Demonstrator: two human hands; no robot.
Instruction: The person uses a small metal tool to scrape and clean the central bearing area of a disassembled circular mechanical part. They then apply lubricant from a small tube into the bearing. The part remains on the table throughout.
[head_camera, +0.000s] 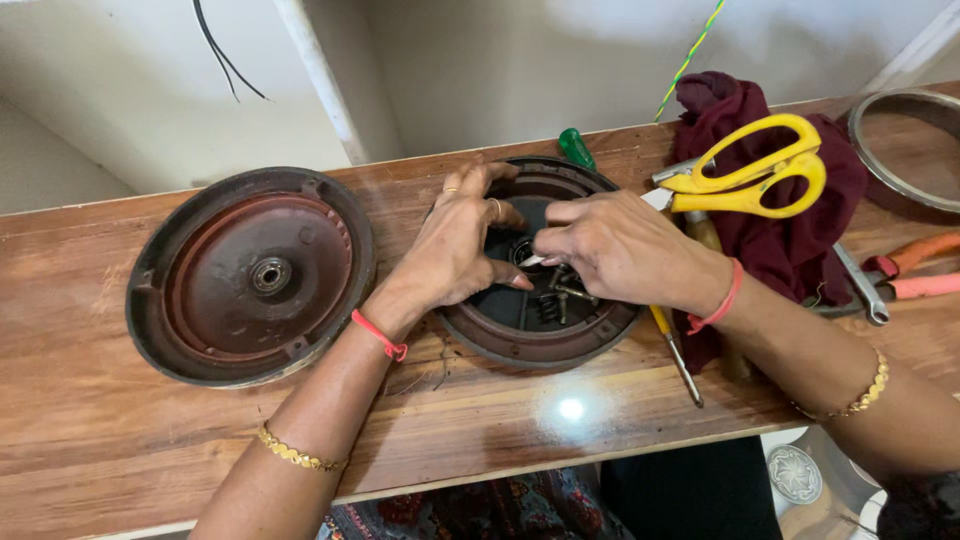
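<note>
Wood is making up the long brown table, and it is shining a little where a light is bouncing off it near the front edge. A pale wall is standing behind the table, with a white pipe running down it, thin black wires hanging, and a yellow-green wire hanging too.

A round rusty metal cover is lying flat on the left part of the table, well apart from the hands. A second round metal cover is lying in the middle, and small screws and springs are sitting inside it. Both hands are working over this one and hiding much of its middle.

The left hand is resting on the middle cover with its fingers spread and curled over the rim. The right hand is pinching a small pale piece with its fingertips, right over the center hole.

A dark red cloth is lying bunched up on the right, and yellow scissors are lying on top of it. A green screwdriver handle is peeking out behind the middle cover. A thin screwdriver is lying just beside the right wrist. Orange pliers and a metal ring are sitting at the far right.
</note>
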